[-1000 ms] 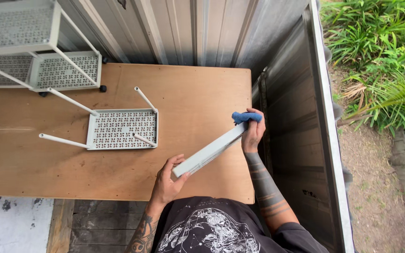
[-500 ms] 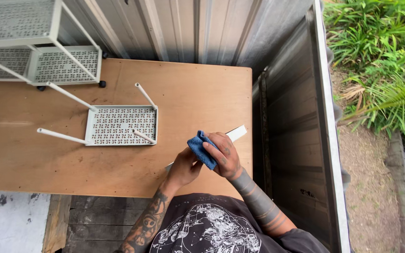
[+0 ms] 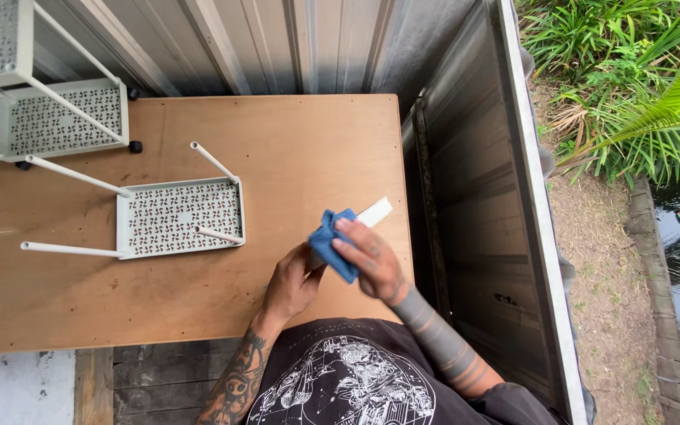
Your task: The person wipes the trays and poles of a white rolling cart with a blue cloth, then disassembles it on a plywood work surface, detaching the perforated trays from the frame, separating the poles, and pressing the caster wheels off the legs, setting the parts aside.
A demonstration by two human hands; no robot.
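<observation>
while the perforated tray [image 3: 179,218] lies legs-up on the wooden table [image 3: 301,149], clear of our work, our left hand [image 3: 291,285] closes around the white bar [image 3: 374,212] to steady it, and our right hand [image 3: 371,264] presses a blue cloth [image 3: 332,243] around it.

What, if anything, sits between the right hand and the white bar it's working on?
The blue cloth does: the right hand presses it around the white bar, so the fingers meet cloth, not metal. The left hand grips the bar's near end directly. Nothing else is in between.
</observation>
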